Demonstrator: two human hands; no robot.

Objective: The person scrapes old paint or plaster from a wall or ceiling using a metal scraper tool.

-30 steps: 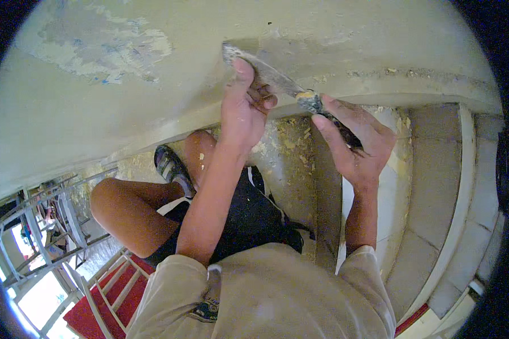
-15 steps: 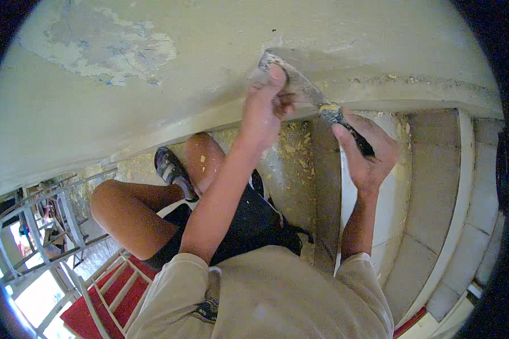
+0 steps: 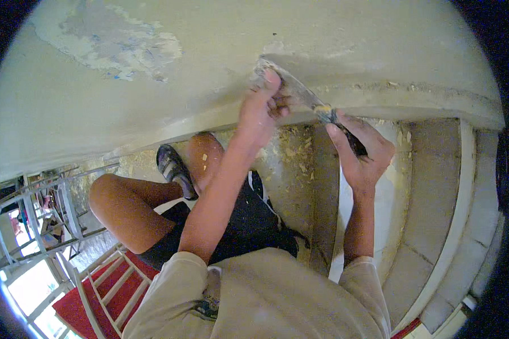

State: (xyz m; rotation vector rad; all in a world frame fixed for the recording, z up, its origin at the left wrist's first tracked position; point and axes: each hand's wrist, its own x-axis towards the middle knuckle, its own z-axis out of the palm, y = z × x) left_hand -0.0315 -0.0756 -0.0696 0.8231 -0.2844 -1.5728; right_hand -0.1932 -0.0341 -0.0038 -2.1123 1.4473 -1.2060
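Note:
Both of my hands are on a scraper (image 3: pixel 301 91) with a wide, smeared metal blade and a dark handle. My right hand (image 3: pixel 369 155) is closed round the handle, near its yellowish collar. With its thumb on the blade's far end, my left hand (image 3: pixel 258 116) pinches the blade; its other fingers curl behind and are partly hidden. The blade lies tilted close against the pale, yellowish wall (image 3: pixel 220 39), just above its ledge; whether the whole edge touches cannot be made out.
A large patch of peeled paint (image 3: pixel 116 45) marks the wall at upper left. Paint flakes (image 3: pixel 291 150) litter the step under me. Tiled stairs (image 3: pixel 430 169) rise at right. A metal railing (image 3: pixel 45 226) and a red surface behind pale bars (image 3: pixel 124 288) are at lower left.
The scraper and both hands have shifted slightly down and left along the wall. My grip on the handle and blade looks the same.

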